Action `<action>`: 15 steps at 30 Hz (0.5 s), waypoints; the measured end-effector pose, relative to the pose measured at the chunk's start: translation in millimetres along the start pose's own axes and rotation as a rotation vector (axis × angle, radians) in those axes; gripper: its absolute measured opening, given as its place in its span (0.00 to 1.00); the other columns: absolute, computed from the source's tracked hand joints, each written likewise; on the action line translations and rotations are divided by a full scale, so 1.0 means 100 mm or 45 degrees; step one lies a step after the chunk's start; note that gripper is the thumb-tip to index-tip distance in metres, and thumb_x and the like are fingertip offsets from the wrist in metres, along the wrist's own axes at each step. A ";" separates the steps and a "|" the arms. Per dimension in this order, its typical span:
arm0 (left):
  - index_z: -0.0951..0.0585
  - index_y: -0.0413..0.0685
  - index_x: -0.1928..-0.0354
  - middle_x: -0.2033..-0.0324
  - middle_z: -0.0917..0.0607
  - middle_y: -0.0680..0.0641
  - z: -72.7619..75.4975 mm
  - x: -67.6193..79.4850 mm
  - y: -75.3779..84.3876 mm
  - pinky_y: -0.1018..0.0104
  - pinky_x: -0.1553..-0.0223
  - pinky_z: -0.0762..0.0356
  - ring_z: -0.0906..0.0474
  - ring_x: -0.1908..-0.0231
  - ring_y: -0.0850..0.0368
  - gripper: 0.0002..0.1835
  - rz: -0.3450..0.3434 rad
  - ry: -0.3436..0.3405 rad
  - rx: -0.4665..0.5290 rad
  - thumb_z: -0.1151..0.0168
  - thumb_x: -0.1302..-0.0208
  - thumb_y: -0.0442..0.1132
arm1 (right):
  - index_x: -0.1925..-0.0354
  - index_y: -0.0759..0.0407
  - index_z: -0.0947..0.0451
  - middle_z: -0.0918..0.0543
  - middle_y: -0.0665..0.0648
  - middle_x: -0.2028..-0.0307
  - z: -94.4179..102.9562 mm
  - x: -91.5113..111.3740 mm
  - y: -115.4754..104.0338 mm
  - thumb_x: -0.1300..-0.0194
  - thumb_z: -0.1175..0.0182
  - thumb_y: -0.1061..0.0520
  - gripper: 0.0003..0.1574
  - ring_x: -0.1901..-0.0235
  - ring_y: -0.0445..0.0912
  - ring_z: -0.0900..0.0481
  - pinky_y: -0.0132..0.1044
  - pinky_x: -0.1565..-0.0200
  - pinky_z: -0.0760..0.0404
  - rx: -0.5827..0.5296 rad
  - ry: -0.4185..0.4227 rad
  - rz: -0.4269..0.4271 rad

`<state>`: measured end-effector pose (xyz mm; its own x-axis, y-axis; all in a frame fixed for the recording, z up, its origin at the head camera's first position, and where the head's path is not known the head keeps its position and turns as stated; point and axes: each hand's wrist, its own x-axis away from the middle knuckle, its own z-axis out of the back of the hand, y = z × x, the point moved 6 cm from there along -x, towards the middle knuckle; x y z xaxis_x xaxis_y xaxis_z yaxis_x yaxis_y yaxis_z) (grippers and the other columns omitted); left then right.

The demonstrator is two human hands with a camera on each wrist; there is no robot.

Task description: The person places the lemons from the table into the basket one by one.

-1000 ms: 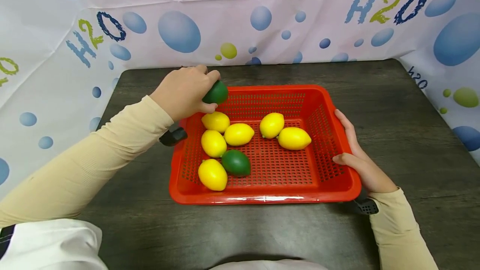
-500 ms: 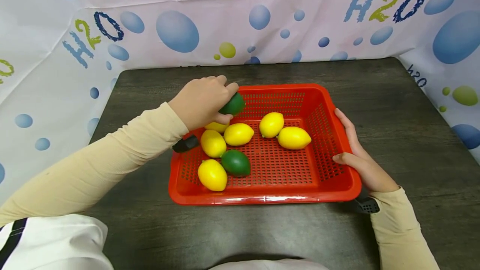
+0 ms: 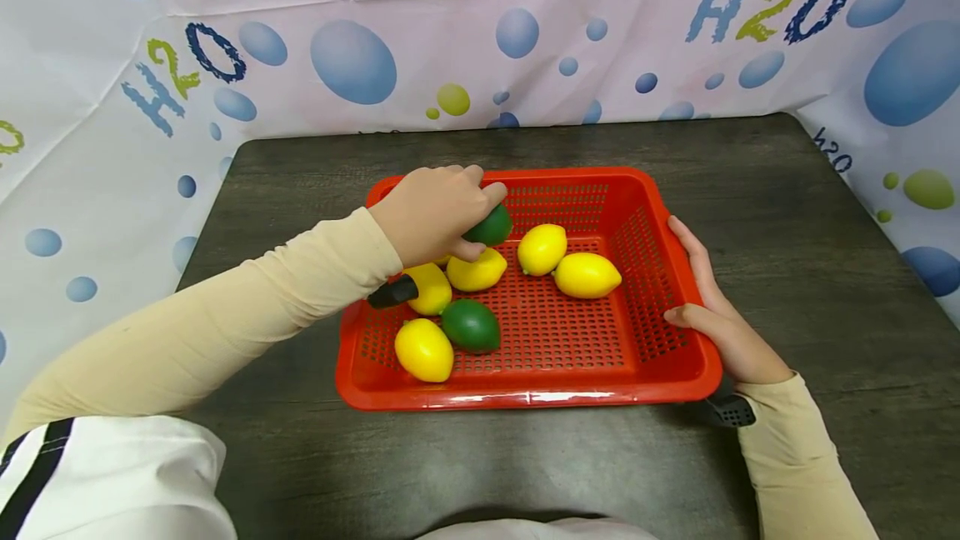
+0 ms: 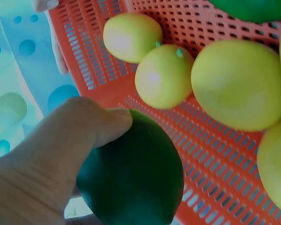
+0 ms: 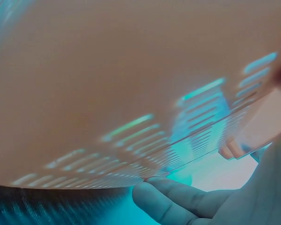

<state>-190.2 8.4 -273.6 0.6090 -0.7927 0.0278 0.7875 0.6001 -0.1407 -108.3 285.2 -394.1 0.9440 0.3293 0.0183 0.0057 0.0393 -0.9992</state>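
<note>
My left hand pinches a dark green lime over the back left half of a red plastic basket. In the left wrist view the thumb lies against the upper side of this lime. A second lime rests in the basket beside a yellow lemon. Two more lemons touch near the middle, one of them the right-hand lemon. My left hand partly covers other lemons at the left. My right hand grips the basket's right side, thumb at the inner wall and fingers outside.
The basket has slotted walls and stands on a dark wood-grain table. A white sheet printed with blue and green bubbles hangs behind the table and along its sides. The right wrist view looks at the basket's slotted wall.
My left hand has carried the lime to the right and a little toward me, from the basket's back left corner to farther inside. The right hand keeps its hold on the basket.
</note>
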 end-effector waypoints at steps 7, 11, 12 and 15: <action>0.21 0.42 0.50 0.65 0.21 0.43 -0.08 -0.10 0.12 0.57 0.70 0.17 0.22 0.68 0.48 0.22 -0.056 -0.057 -0.049 0.28 0.38 0.47 | 0.18 0.28 0.66 0.58 0.53 0.20 -0.01 0.00 0.00 0.39 0.56 0.72 0.63 0.31 0.58 0.45 0.45 0.50 0.15 -0.005 -0.001 -0.010; 0.21 0.43 0.46 0.63 0.20 0.43 -0.13 -0.15 0.18 0.58 0.69 0.17 0.22 0.66 0.49 0.23 -0.087 -0.121 -0.053 0.29 0.38 0.47 | 0.18 0.27 0.66 0.58 0.54 0.20 -0.01 0.00 0.00 0.38 0.56 0.71 0.63 0.32 0.58 0.44 0.46 0.51 0.15 -0.009 -0.007 -0.020; 0.21 0.43 0.45 0.63 0.20 0.43 -0.15 -0.16 0.19 0.58 0.68 0.17 0.22 0.66 0.49 0.24 -0.095 -0.134 -0.056 0.29 0.38 0.47 | 0.18 0.27 0.67 0.58 0.54 0.20 -0.01 0.00 0.00 0.38 0.56 0.71 0.63 0.31 0.58 0.44 0.46 0.50 0.15 -0.013 -0.010 -0.020; 0.21 0.43 0.44 0.62 0.19 0.43 -0.17 -0.19 0.22 0.58 0.67 0.16 0.21 0.65 0.49 0.24 -0.112 -0.164 -0.078 0.29 0.38 0.48 | 0.18 0.27 0.67 0.58 0.54 0.20 0.00 0.00 -0.01 0.38 0.56 0.71 0.63 0.32 0.58 0.44 0.46 0.50 0.15 -0.017 -0.017 -0.014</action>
<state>-185.6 34.7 -294.2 0.5480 -0.8192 0.1692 0.8336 0.5180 -0.1919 -108.0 285.0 -393.4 0.9395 0.3414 0.0293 0.0201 0.0302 -0.9993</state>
